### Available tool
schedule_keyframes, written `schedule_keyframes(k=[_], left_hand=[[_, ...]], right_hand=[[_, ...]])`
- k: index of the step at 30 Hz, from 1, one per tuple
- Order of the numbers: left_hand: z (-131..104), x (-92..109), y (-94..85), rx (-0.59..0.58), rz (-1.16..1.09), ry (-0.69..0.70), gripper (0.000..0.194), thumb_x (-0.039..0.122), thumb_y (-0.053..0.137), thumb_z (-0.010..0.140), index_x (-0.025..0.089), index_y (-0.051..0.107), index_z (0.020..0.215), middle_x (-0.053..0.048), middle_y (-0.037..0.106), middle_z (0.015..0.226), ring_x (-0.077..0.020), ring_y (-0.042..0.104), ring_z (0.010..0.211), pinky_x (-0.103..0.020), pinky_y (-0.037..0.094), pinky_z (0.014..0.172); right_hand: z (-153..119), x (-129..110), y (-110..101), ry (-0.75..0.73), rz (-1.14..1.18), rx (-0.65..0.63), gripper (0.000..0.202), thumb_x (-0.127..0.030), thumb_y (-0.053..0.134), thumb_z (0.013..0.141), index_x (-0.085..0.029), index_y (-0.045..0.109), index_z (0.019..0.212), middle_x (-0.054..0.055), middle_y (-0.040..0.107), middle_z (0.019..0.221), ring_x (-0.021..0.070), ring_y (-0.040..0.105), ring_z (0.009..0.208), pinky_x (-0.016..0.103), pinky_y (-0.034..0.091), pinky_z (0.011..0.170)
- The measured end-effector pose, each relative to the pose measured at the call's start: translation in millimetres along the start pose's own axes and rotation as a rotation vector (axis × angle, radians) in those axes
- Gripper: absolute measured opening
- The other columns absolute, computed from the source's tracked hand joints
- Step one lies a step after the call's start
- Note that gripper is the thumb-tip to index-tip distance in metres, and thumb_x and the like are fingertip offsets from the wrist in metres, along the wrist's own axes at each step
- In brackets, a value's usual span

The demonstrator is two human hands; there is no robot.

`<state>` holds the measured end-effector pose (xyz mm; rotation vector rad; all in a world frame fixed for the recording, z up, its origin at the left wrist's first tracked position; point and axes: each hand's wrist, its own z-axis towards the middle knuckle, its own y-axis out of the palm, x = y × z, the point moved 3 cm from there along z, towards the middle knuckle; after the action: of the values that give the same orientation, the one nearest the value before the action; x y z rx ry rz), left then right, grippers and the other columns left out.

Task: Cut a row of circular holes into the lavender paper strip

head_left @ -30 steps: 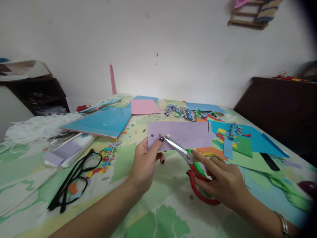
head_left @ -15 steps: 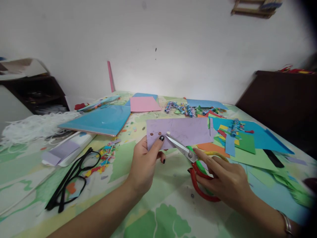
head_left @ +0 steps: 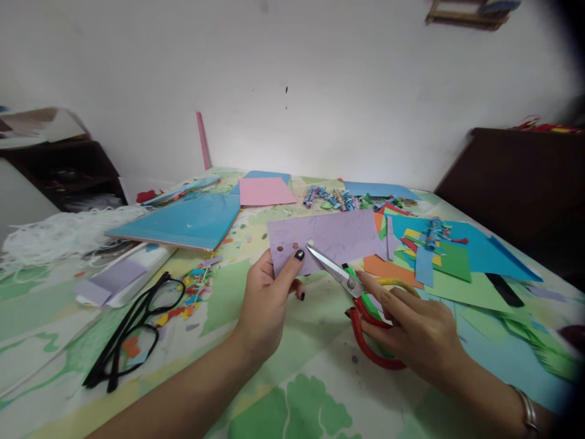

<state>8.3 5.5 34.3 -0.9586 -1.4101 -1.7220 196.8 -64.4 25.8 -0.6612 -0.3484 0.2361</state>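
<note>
My left hand (head_left: 269, 299) pinches a strip of purple paper (head_left: 338, 235) near its left end, thumb on top. Two brown holes and a paler one run along the strip's lower left edge. Red-handled scissors (head_left: 331, 268) are gripped in my right hand (head_left: 411, 323), their tip touching the paper at the pale hole, just right of my left thumb. Whether the blades are fully together is hard to see. A green and black tool (head_left: 372, 305) with a yellow part also sits within my right hand, partly hidden behind the scissors and fingers.
Black eyeglasses (head_left: 132, 329) and colourful paper scraps (head_left: 196, 289) lie at left, by white string (head_left: 68, 235) and a blue pad (head_left: 183, 221). Pink paper (head_left: 267, 191) and small decorated rolls (head_left: 338, 199) are at the back. Cut coloured sheets (head_left: 479, 256) cover the right side.
The purple strip's right end has tilted upward and shifted slightly left. Both hands and the scissors stay almost in the same place.
</note>
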Motion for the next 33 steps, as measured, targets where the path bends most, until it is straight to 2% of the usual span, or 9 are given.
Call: schedule_keyframes(k=[17,24,33], left_hand=[[-0.2,-4.0,-0.1,0.024,0.013,-0.026,0.016,0.026,0.07,0.073,0.016,0.064,0.084,-0.001,0.063,0.081,-0.0095,0.049,0.065,-0.018,0.041,0.044],[0.9,-4.2,-0.7,0.03,0.016,-0.034,0.02,0.027,0.072,0.071,0.014,0.065,0.084,-0.003,0.063,0.083,-0.0087,0.047,0.061,-0.018,0.04,0.043],[-0.4,-3.4,0.3,0.024,0.009,-0.05,0.022,0.027,0.074,0.069,0.014,0.066,0.085,-0.002,0.063,0.082,-0.0082,0.046,0.061,-0.018,0.04,0.043]], right_hand=[[-3.1,2.4,0.0,-0.018,-0.038,-0.012,0.037,-0.039,0.055,0.087,-0.02,0.059,0.118,-0.007,0.049,0.052,0.0081,0.051,0.046,0.025,0.026,0.043],[-0.6,0.3,0.4,0.034,-0.012,0.004,0.04,-0.041,0.062,0.082,-0.02,0.062,0.116,-0.005,0.051,0.054,0.0091,0.05,0.048,0.025,0.027,0.045],[-1.7,-0.7,2.8,0.027,0.0,-0.007,0.04,-0.039,0.062,0.082,-0.019,0.061,0.117,-0.005,0.052,0.054,0.0086,0.051,0.05,0.025,0.028,0.045]])
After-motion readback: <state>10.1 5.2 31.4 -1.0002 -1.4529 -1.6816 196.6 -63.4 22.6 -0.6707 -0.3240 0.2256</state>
